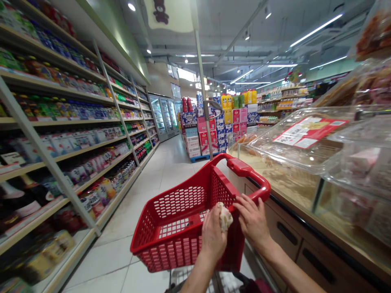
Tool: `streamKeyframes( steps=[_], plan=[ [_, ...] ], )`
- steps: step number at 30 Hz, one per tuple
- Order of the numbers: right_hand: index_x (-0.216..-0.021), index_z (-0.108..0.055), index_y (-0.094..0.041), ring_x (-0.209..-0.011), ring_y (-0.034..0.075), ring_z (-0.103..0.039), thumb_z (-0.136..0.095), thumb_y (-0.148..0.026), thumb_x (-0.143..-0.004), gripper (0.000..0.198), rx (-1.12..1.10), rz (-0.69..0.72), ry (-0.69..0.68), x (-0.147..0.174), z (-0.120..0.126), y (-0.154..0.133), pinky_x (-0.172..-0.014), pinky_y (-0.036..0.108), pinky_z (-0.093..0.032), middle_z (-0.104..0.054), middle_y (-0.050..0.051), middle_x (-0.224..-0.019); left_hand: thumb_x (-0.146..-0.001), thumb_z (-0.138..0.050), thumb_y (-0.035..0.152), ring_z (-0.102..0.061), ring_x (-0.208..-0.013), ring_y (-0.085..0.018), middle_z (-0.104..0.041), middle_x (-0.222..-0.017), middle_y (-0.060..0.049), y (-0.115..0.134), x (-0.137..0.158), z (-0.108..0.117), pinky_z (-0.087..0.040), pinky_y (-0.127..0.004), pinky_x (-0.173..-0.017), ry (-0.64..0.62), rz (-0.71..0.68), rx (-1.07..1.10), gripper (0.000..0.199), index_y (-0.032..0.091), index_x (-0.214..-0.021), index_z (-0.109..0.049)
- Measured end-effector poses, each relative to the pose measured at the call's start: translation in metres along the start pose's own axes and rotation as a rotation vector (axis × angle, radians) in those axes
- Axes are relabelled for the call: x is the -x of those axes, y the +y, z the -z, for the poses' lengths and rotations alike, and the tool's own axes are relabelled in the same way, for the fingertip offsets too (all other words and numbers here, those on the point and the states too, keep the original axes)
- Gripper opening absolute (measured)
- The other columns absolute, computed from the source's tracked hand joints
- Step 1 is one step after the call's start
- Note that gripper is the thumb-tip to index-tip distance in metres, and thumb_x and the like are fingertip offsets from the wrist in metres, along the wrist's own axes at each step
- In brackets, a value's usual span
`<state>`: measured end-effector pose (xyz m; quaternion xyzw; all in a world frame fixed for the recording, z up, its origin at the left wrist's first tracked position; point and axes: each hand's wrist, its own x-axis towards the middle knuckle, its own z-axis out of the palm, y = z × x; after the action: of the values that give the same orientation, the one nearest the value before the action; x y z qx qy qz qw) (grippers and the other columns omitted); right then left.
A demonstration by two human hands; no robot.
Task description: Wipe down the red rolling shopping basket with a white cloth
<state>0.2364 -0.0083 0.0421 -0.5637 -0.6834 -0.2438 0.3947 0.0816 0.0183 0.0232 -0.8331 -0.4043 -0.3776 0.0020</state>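
Observation:
A red plastic shopping cart (171, 248) stands turned sideways in front of me, its perforated basket pointing left and its handle to the upper right. My left hand (214, 234) is closed on a crumpled, whitish cloth (225, 216) with brownish patches, held over the near side of the basket. Beside it, my right hand (252, 217) rests with fingers stretched out on the cart's near upper rim, close below the handle (249, 169). A small dark spot shows on the basket floor; the palm sides of both hands are hidden.
Shelves of bottles and packets (76, 120) line the left. At right, a counter (305, 232) holds clear plastic food boxes (293, 142). Ahead, stacked cartons (207, 138) stand behind a metal pole (200, 73). Glass-door fridges (165, 114) are farther back. The aisle floor (122, 232) is pale tile.

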Motion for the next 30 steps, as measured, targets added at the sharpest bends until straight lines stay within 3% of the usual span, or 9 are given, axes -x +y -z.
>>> streamKeyframes(
  steps=[2, 4, 7, 10, 14, 18, 25, 30],
  plan=[
    [-0.093, -0.061, -0.021, -0.108, 0.022, -0.049, -0.038, -0.012, -0.076, 0.03, 0.004, -0.007, 0.006, 0.0, 0.001, -0.001, -0.1, 0.048, -0.013, -0.062, 0.005, -0.107, -0.066, -0.046, 0.008, -0.034, -0.122, -0.021, -0.039, -0.133, -0.009, 0.009, 0.01, -0.003, -0.024, -0.049, -0.101, -0.035, 0.004, -0.014, 0.065, 0.019, -0.127, -0.029],
    [-0.097, -0.06, -0.02, -0.105, 0.022, -0.051, -0.038, -0.012, -0.077, 0.031, 0.007, -0.001, 0.011, -0.001, 0.004, -0.001, -0.099, 0.047, -0.014, -0.063, 0.005, -0.105, -0.068, -0.051, 0.017, -0.033, -0.122, -0.025, -0.038, -0.134, -0.009, 0.018, 0.012, -0.005, -0.019, -0.056, -0.099, -0.025, 0.019, -0.01, 0.058, 0.023, -0.124, -0.035],
    [-0.102, -0.058, -0.019, -0.1, 0.02, -0.055, -0.037, -0.013, -0.078, 0.032, -0.005, 0.063, -0.004, -0.004, 0.007, -0.001, -0.1, 0.045, -0.014, -0.065, 0.005, -0.101, -0.079, -0.044, 0.024, -0.048, -0.109, -0.021, -0.055, -0.117, -0.005, 0.031, 0.004, -0.011, -0.021, -0.057, -0.098, 0.112, 0.183, 0.042, 0.032, 0.026, -0.111, -0.046],
    [-0.101, -0.059, -0.019, -0.097, 0.019, -0.056, -0.036, -0.012, -0.079, 0.032, -0.015, 0.118, -0.026, -0.007, 0.005, 0.0, -0.101, 0.044, -0.012, -0.066, 0.003, -0.097, -0.084, -0.038, 0.021, -0.056, -0.095, -0.016, -0.063, -0.102, -0.004, 0.032, -0.001, -0.023, -0.02, -0.053, -0.099, 0.291, 0.241, 0.033, 0.028, 0.024, -0.11, -0.047],
    [-0.1, -0.059, -0.02, -0.096, 0.019, -0.056, -0.037, -0.014, -0.079, 0.031, -0.014, 0.13, -0.016, -0.005, 0.002, 0.002, -0.101, 0.044, -0.011, -0.066, 0.002, -0.097, -0.085, -0.039, 0.021, -0.056, -0.098, -0.013, -0.063, -0.105, -0.001, -0.005, 0.023, -0.019, -0.008, -0.046, -0.104, 0.362, 0.039, -0.082, 0.029, 0.026, -0.112, -0.047],
    [-0.099, -0.06, -0.021, -0.097, 0.019, -0.055, -0.036, -0.016, -0.08, 0.03, -0.042, 0.115, -0.03, -0.003, 0.0, -0.004, -0.102, 0.045, -0.012, -0.065, 0.002, -0.098, -0.085, -0.039, 0.022, -0.054, -0.103, -0.015, -0.061, -0.109, -0.004, -0.049, 0.056, 0.005, -0.006, -0.043, -0.105, 0.413, 0.05, -0.243, 0.03, 0.023, -0.113, -0.048],
    [-0.092, -0.063, -0.022, -0.093, 0.019, -0.056, -0.037, -0.016, -0.08, 0.029, -0.115, 0.085, -0.06, 0.0, -0.009, -0.026, -0.102, 0.044, -0.013, -0.067, 0.001, -0.094, -0.084, -0.039, 0.022, -0.055, -0.1, -0.012, -0.063, -0.107, -0.003, -0.027, 0.032, -0.006, -0.003, -0.042, -0.106, 0.342, -0.058, -0.215, 0.032, 0.023, -0.115, -0.047],
    [-0.094, -0.063, -0.022, -0.099, 0.019, -0.053, -0.036, -0.014, -0.079, 0.031, -0.123, 0.101, -0.086, 0.005, -0.011, -0.022, -0.102, 0.044, -0.013, -0.065, 0.002, -0.099, -0.086, -0.036, 0.024, -0.056, -0.098, -0.013, -0.064, -0.104, -0.003, -0.075, 0.071, 0.027, -0.005, -0.043, -0.105, 0.39, -0.029, -0.379, 0.03, 0.024, -0.113, -0.049]
  ],
)
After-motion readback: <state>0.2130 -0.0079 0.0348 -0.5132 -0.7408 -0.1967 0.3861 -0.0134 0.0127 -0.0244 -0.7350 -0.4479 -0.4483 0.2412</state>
